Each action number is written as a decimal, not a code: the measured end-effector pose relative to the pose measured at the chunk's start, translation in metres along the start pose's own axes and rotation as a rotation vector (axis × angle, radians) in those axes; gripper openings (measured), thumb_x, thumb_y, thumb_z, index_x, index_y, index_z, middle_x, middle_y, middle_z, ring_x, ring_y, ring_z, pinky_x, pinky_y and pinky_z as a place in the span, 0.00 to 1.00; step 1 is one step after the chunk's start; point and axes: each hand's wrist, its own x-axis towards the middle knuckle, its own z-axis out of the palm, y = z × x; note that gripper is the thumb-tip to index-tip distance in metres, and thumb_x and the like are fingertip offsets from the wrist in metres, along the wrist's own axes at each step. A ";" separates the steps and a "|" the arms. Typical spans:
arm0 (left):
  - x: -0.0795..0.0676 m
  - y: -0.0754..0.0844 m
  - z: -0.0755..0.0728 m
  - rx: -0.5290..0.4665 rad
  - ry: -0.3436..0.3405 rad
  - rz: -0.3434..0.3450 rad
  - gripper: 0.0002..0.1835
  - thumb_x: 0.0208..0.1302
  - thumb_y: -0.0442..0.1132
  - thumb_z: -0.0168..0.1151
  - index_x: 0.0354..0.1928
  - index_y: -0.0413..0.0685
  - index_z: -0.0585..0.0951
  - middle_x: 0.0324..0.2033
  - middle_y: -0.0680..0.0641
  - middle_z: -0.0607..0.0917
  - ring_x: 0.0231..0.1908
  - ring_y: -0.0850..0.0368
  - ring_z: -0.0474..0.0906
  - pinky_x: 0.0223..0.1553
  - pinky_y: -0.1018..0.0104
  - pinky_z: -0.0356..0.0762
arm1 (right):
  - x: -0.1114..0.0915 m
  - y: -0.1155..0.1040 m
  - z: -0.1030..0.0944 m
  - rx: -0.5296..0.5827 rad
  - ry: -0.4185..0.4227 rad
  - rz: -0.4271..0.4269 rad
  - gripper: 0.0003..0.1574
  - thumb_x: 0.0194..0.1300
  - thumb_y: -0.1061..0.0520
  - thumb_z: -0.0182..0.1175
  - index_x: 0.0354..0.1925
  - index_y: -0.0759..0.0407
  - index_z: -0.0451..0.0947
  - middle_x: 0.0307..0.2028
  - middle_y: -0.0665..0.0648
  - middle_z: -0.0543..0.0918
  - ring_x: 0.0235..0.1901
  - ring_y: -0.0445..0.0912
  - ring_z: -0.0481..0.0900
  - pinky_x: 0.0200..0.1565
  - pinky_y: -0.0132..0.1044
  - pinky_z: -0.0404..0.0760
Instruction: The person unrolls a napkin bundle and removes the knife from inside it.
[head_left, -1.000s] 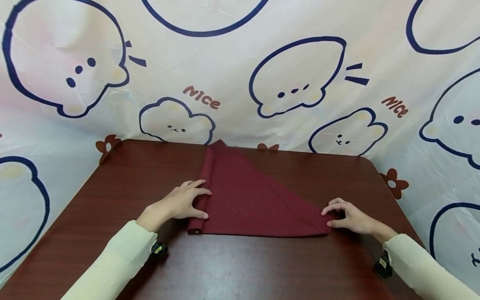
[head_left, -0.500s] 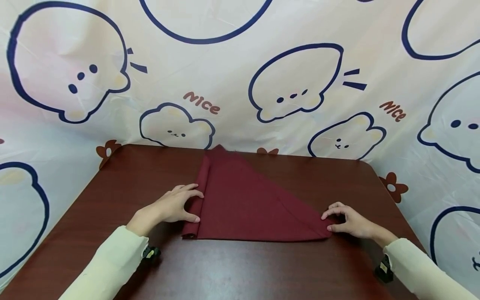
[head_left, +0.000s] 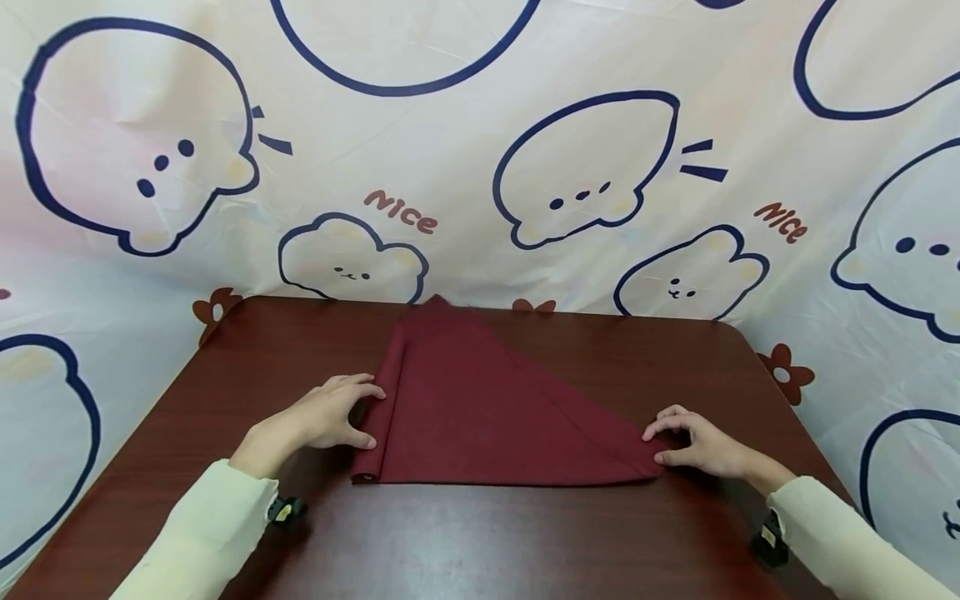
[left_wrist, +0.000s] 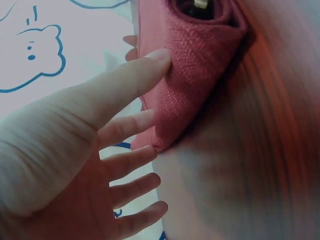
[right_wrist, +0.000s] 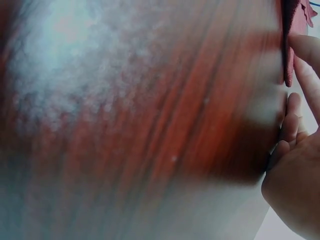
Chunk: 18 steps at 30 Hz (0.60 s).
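Observation:
A dark red cloth (head_left: 480, 417) lies on the table in a rough triangle, its left side wound into a narrow roll (head_left: 383, 417). My left hand (head_left: 318, 417) is at the roll's left side, its thumb and fingertips touching it. In the left wrist view the thumb (left_wrist: 135, 75) rests against the woven cloth and the other fingers are stretched out. A small pale piece (left_wrist: 201, 4) shows inside the roll's dark open end. At the cloth's right corner, my right hand (head_left: 701, 446) pinches the fabric between thumb and forefinger; the right wrist view shows only this corner edge (right_wrist: 289, 55).
The brown wooden table (head_left: 510, 542) has rounded far corners and a glossy surface. Behind and beside it hangs a pale sheet (head_left: 450, 150) printed with cartoon outlines. The cloth's far tip reaches the table's back edge.
My left hand and the roll have moved left, and the flat part of the cloth has grown wider. The right hand stays at the right corner. The head view has tilted slightly.

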 end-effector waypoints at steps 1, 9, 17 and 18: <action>-0.001 -0.001 0.000 -0.004 -0.003 -0.001 0.36 0.52 0.48 0.78 0.63 0.47 0.78 0.71 0.32 0.68 0.70 0.27 0.60 0.64 0.28 0.63 | -0.001 0.000 0.000 0.000 0.000 0.002 0.13 0.62 0.56 0.72 0.46 0.47 0.85 0.47 0.52 0.76 0.49 0.30 0.67 0.49 0.30 0.70; -0.003 -0.004 0.001 -0.054 -0.009 0.011 0.37 0.53 0.46 0.78 0.65 0.44 0.77 0.70 0.30 0.69 0.69 0.26 0.60 0.63 0.28 0.65 | -0.004 -0.005 -0.002 0.007 0.002 0.010 0.13 0.62 0.56 0.71 0.46 0.48 0.85 0.49 0.54 0.76 0.50 0.30 0.66 0.50 0.30 0.69; -0.006 -0.008 0.004 -0.093 -0.001 0.019 0.38 0.54 0.47 0.78 0.66 0.43 0.76 0.70 0.30 0.69 0.69 0.26 0.60 0.63 0.30 0.66 | -0.004 -0.005 -0.002 0.010 0.003 -0.016 0.12 0.62 0.56 0.71 0.45 0.49 0.85 0.48 0.54 0.75 0.49 0.30 0.66 0.49 0.30 0.68; -0.006 -0.008 0.004 -0.095 0.001 0.024 0.38 0.54 0.47 0.78 0.67 0.43 0.76 0.70 0.30 0.69 0.69 0.26 0.61 0.63 0.30 0.66 | -0.004 -0.005 -0.002 0.010 0.001 -0.016 0.12 0.62 0.56 0.71 0.46 0.49 0.85 0.48 0.54 0.75 0.49 0.30 0.66 0.49 0.30 0.68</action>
